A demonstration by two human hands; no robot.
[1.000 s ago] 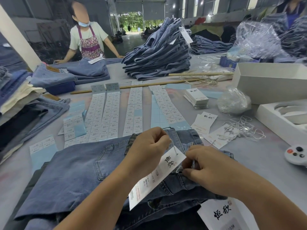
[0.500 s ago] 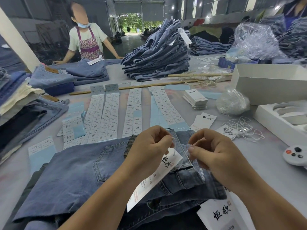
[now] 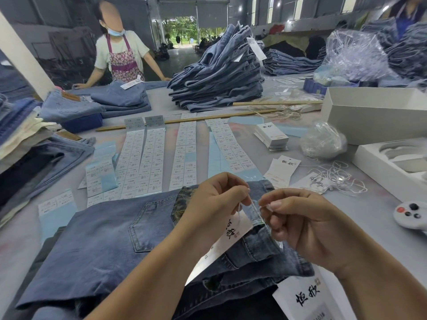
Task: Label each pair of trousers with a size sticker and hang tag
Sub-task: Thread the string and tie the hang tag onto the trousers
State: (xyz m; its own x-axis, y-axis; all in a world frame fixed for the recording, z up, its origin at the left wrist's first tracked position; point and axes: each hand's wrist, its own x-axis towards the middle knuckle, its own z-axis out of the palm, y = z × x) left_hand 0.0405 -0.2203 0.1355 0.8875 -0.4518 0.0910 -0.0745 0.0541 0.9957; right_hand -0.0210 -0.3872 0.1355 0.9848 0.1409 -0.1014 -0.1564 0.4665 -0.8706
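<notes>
Trousers (image 3: pixel 111 245) of blue denim are laid folded at the near edge of the tabletop (image 3: pixel 360 218), waistband toward the far side, and the hang tag (image 3: pixel 231 236) is rested on them just below the waistband. The tag's thin white string (image 3: pixel 240 207) is pinched between thumb and fingertips of the left hand (image 3: pixel 215 202); the other end appears to be pinched by the curled fingers of the right hand (image 3: pixel 298 225), beside a belt loop (image 3: pixel 254 211). The step in hand is judged to be the fastening of the string round that loop.

For this to be done well, both ends should be kept taut and close together so that the fine cord is not lost, and the tie should be drawn snug without the loop being puckered. The tag should be left lying printed face up. Sticker sheets (image 3: pixel 147 160) are spread in strips at the middle of the tabletop, within reach for the size label; whether one is already stuck on cannot be told. Spare tags (image 3: pixel 282 169) and loose strings (image 3: pixel 335 179) are lain toward the right edge.
</notes>
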